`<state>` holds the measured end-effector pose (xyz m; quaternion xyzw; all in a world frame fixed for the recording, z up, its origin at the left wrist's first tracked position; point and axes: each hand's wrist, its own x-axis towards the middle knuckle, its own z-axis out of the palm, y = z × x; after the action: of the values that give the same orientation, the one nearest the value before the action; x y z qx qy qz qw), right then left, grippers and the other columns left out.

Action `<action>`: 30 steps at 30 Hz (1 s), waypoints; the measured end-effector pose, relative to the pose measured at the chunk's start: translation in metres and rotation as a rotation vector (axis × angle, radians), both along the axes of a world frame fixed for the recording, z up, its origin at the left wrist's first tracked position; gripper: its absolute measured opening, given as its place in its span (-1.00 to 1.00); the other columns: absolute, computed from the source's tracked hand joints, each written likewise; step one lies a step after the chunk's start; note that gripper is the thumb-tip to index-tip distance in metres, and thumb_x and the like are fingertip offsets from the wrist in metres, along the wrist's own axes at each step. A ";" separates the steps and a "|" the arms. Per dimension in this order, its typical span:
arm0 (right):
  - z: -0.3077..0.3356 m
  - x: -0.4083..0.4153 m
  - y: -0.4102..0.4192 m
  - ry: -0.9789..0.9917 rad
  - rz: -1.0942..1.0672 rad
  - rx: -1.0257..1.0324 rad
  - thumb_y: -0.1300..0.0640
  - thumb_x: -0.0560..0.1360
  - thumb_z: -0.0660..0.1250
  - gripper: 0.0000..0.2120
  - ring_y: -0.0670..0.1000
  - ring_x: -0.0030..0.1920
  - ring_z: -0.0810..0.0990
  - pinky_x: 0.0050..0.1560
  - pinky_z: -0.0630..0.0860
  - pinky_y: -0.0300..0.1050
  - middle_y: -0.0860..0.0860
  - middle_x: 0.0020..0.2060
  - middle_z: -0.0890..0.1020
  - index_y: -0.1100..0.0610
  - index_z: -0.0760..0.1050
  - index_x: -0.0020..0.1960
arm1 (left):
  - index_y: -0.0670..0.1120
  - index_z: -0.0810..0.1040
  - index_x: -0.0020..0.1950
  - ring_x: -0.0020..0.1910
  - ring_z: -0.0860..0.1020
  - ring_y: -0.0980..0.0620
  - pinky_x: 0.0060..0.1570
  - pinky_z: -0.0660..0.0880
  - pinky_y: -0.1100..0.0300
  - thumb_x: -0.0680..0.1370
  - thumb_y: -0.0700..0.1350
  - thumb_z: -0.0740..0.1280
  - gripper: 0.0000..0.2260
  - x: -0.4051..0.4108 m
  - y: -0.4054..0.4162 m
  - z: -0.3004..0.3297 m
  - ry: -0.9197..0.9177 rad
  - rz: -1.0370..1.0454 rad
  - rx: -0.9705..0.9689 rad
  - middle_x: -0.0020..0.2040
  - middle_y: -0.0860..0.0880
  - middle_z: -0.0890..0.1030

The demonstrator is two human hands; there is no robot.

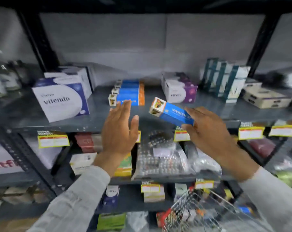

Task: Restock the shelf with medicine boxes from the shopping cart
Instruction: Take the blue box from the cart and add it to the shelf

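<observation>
My right hand (208, 131) grips a long blue medicine box (172, 112) with a white picture end, held tilted just above the front of the grey shelf (225, 108). To its left, a row of several matching blue-and-orange boxes (130, 92) lies on that shelf. My left hand (119, 131) is raised flat with fingers apart and holds nothing; its fingertips overlap the nearest box of the row. The wire shopping cart (197, 210) shows at the bottom right, with a blue box (245, 210) inside it.
On the same shelf stand a large white Vilendo box (61, 99) at left, a white-and-purple box (178, 89) and tall teal boxes (225, 81) at right. Black uprights (39, 42) frame the bay. Lower shelves hold blister packs (160, 158) and yellow price tags (53, 139).
</observation>
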<state>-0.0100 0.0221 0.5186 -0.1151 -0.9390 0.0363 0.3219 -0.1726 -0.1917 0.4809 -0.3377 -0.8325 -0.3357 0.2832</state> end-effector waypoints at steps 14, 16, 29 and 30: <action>0.015 -0.173 -0.044 -0.336 0.094 -0.076 -0.02 0.56 0.36 -0.63 0.22 0.25 0.57 0.18 0.50 0.04 0.14 0.27 0.62 0.07 0.59 0.32 | -0.18 0.31 0.59 0.61 0.27 -0.12 0.63 0.10 -0.08 0.64 0.26 -0.17 -0.28 -0.069 -0.030 -0.024 -0.151 0.292 -0.425 0.61 -0.17 0.35; 0.009 -0.174 -0.042 -0.322 0.101 -0.076 -0.01 0.58 0.35 -0.64 0.21 0.21 0.59 0.08 0.49 -0.02 0.12 0.26 0.62 0.06 0.57 0.34 | -0.17 0.30 0.59 0.62 0.26 -0.11 0.63 0.10 -0.08 0.64 0.27 -0.19 -0.27 -0.070 -0.031 -0.026 -0.151 0.289 -0.421 0.61 -0.16 0.34; -0.053 -0.065 -0.017 0.244 0.396 0.036 0.22 0.59 0.35 -0.73 0.08 0.19 0.57 0.25 0.46 -0.16 0.06 0.20 0.64 0.19 0.60 0.28 | -0.11 0.56 0.40 0.36 0.57 -0.01 0.38 0.44 0.12 0.67 -0.06 0.23 -0.67 -0.021 -0.020 -0.050 0.082 -0.001 0.271 0.34 -0.08 0.64; -0.070 -0.047 -0.011 0.249 0.410 0.038 0.22 0.59 0.34 -0.75 0.08 0.18 0.59 0.24 0.47 -0.15 0.06 0.18 0.65 0.19 0.62 0.25 | -0.12 0.57 0.38 0.38 0.54 0.01 0.40 0.41 0.14 0.66 -0.09 0.25 -0.68 -0.009 -0.014 -0.065 0.114 -0.060 0.257 0.35 -0.08 0.63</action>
<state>-0.0570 0.0107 0.4484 0.0896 -0.8964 0.0970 0.4231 -0.1811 -0.2053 0.4163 -0.3420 -0.7548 -0.4280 0.3606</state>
